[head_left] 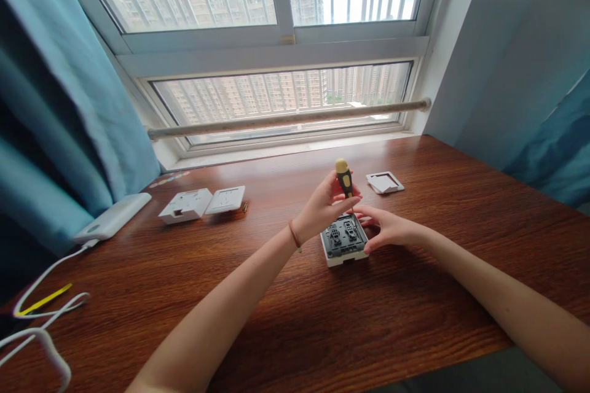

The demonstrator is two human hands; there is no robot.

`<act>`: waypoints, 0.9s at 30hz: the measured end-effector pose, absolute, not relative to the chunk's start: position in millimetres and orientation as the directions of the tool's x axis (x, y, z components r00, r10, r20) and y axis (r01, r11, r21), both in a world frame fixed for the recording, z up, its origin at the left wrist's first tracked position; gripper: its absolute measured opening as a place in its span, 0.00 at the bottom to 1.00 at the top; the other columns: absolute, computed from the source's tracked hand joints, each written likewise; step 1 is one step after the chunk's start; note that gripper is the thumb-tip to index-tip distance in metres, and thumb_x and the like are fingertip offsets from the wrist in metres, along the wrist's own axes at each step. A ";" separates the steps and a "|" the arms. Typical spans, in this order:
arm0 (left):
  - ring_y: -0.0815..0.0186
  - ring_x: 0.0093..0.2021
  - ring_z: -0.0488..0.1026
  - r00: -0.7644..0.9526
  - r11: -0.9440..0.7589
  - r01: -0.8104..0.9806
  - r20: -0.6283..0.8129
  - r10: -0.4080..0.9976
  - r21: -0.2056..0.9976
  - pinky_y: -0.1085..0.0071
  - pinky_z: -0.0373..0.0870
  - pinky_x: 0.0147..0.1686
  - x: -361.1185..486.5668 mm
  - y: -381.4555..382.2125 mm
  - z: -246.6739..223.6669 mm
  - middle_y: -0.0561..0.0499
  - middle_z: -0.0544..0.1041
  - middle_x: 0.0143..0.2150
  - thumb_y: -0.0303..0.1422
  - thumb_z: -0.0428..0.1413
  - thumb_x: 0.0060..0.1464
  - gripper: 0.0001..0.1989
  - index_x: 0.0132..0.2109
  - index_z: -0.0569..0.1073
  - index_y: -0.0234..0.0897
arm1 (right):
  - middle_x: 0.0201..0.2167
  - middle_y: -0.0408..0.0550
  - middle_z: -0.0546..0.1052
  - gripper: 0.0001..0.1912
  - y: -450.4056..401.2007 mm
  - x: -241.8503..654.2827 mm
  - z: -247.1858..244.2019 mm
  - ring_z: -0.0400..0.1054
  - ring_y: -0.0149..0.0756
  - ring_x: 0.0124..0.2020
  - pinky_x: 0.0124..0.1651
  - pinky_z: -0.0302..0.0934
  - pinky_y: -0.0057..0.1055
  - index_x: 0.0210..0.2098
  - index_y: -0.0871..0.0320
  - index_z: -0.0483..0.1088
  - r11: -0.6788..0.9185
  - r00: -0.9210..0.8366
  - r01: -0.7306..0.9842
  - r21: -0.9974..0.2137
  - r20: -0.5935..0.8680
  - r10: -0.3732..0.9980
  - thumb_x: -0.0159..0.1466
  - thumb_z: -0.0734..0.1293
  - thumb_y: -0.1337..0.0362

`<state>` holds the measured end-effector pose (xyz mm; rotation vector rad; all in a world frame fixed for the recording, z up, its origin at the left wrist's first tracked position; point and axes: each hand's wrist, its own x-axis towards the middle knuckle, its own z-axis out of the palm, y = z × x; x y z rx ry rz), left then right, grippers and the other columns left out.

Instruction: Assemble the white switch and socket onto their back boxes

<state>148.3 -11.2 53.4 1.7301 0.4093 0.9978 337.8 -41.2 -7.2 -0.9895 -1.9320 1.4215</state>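
Observation:
A screwdriver [343, 177] with a yellow and black handle stands nearly upright in my left hand [325, 204], whose fingers are wrapped round the handle. Its shaft points down at the right part of a black switch module [342, 238] seated on a white box [349, 260]. The exact spot where the tip meets the module is too small to tell. My right hand [386, 228] holds the right side of the box, with the thumb near the front right corner and the fingers at the back right.
A white box [187, 204], a white plate [225, 199] and small brass screws [245, 207] lie left on the wooden table [276, 319]. White frame parts [385, 183] sit back right. At far left are a white power strip [113, 218], a cable and a yellow strip [46, 299].

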 end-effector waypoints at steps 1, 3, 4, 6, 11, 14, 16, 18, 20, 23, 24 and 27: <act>0.65 0.39 0.71 0.562 -0.414 -0.150 0.422 0.711 0.898 0.67 0.68 0.40 148.8 -10.8 52.5 0.49 0.71 0.36 0.32 0.59 0.46 0.20 0.46 0.64 0.35 | 0.51 0.51 0.64 0.43 -40.8 337.9 -7.7 0.59 0.44 0.53 0.56 0.53 0.42 0.55 0.55 0.57 0.181 -0.586 0.245 -0.952 0.004 0.811 0.43 0.76 0.63; 0.65 0.38 0.71 0.508 -0.454 -0.082 0.429 0.747 0.887 0.68 0.68 0.40 149.2 -9.2 50.7 0.49 0.71 0.36 0.32 0.62 0.43 0.18 0.42 0.67 0.34 | 0.51 0.51 0.64 0.42 -40.3 338.0 -7.9 0.59 0.43 0.53 0.57 0.52 0.42 0.55 0.55 0.57 0.194 -0.587 0.251 -0.948 0.011 0.810 0.43 0.76 0.64; 0.65 0.39 0.71 0.493 -0.468 -0.060 0.433 0.754 0.882 0.68 0.68 0.40 149.0 -8.3 50.1 0.49 0.72 0.37 0.32 0.62 0.42 0.17 0.40 0.68 0.33 | 0.51 0.51 0.64 0.42 -40.2 337.9 -7.7 0.59 0.43 0.53 0.57 0.52 0.41 0.55 0.55 0.57 0.200 -0.588 0.253 -0.947 0.014 0.809 0.43 0.76 0.64; 0.65 0.39 0.71 0.487 -0.480 -0.038 0.436 0.757 0.876 0.68 0.69 0.40 148.0 -6.7 49.9 0.48 0.73 0.38 0.32 0.62 0.41 0.17 0.40 0.69 0.33 | 0.51 0.51 0.64 0.42 -40.2 337.9 -7.1 0.59 0.43 0.53 0.57 0.52 0.41 0.55 0.55 0.57 0.210 -0.590 0.254 -0.944 0.021 0.807 0.43 0.76 0.64; 0.63 0.39 0.73 0.568 -0.420 -0.106 0.402 0.718 0.901 0.66 0.70 0.40 145.1 -8.4 55.6 0.47 0.74 0.36 0.31 0.61 0.43 0.21 0.46 0.66 0.32 | 0.52 0.51 0.64 0.43 -41.2 338.5 -6.4 0.60 0.43 0.52 0.57 0.52 0.42 0.55 0.55 0.56 0.187 -0.587 0.264 -0.946 -0.004 0.809 0.43 0.76 0.64; 0.64 0.39 0.73 0.622 -0.366 -0.176 0.392 0.678 0.914 0.66 0.69 0.41 145.4 -12.2 59.1 0.45 0.74 0.36 0.29 0.57 0.49 0.18 0.47 0.64 0.32 | 0.52 0.52 0.64 0.44 -41.8 338.7 -6.0 0.61 0.43 0.51 0.56 0.54 0.43 0.56 0.54 0.55 0.155 -0.583 0.271 -0.950 -0.034 0.812 0.43 0.75 0.63; 0.65 0.38 0.72 0.606 -0.351 -0.204 0.399 0.688 0.914 0.66 0.69 0.40 146.8 -14.2 59.2 0.46 0.73 0.37 0.30 0.56 0.50 0.16 0.46 0.64 0.33 | 0.51 0.52 0.65 0.44 -41.8 338.7 -6.2 0.61 0.43 0.52 0.55 0.54 0.43 0.57 0.55 0.54 0.148 -0.586 0.269 -0.952 -0.039 0.810 0.44 0.75 0.64; 0.66 0.36 0.72 0.581 -0.336 -0.205 0.390 0.714 0.919 0.68 0.69 0.38 148.5 -15.0 57.2 0.48 0.72 0.35 0.30 0.58 0.48 0.17 0.46 0.64 0.33 | 0.51 0.52 0.65 0.43 -41.2 338.7 -7.3 0.60 0.43 0.52 0.55 0.54 0.42 0.56 0.55 0.55 0.160 -0.589 0.262 -0.952 -0.026 0.808 0.44 0.75 0.64; 0.67 0.34 0.71 0.561 -0.317 -0.183 0.364 0.743 0.931 0.68 0.69 0.36 150.0 -14.6 54.2 0.50 0.72 0.33 0.31 0.61 0.44 0.20 0.44 0.65 0.33 | 0.52 0.51 0.64 0.42 -40.3 338.9 -9.0 0.60 0.43 0.52 0.56 0.54 0.42 0.55 0.55 0.56 0.176 -0.587 0.254 -0.951 -0.007 0.809 0.44 0.75 0.64; 0.66 0.34 0.71 0.515 -0.346 -0.131 0.362 0.777 0.929 0.67 0.69 0.38 150.8 -13.3 50.3 0.49 0.73 0.34 0.32 0.64 0.39 0.18 0.38 0.70 0.32 | 0.53 0.50 0.64 0.43 -39.5 339.2 -11.2 0.60 0.42 0.52 0.56 0.53 0.42 0.56 0.54 0.56 0.196 -0.582 0.248 -0.949 0.015 0.813 0.43 0.76 0.64; 0.66 0.35 0.71 0.502 -0.366 -0.112 0.370 0.782 0.924 0.66 0.69 0.39 150.6 -12.7 49.6 0.48 0.74 0.35 0.33 0.64 0.39 0.16 0.37 0.71 0.32 | 0.53 0.50 0.64 0.43 -39.5 339.2 -11.5 0.60 0.42 0.52 0.56 0.53 0.42 0.56 0.53 0.55 0.198 -0.583 0.246 -0.949 0.018 0.813 0.43 0.76 0.64; 0.65 0.36 0.72 0.502 -0.402 -0.069 0.380 0.777 0.913 0.65 0.69 0.41 148.2 -10.4 49.4 0.46 0.75 0.38 0.33 0.63 0.40 0.16 0.37 0.72 0.31 | 0.54 0.51 0.63 0.43 -40.3 339.1 -10.7 0.60 0.43 0.52 0.56 0.53 0.42 0.56 0.53 0.56 0.186 -0.583 0.240 -0.953 0.012 0.813 0.44 0.75 0.64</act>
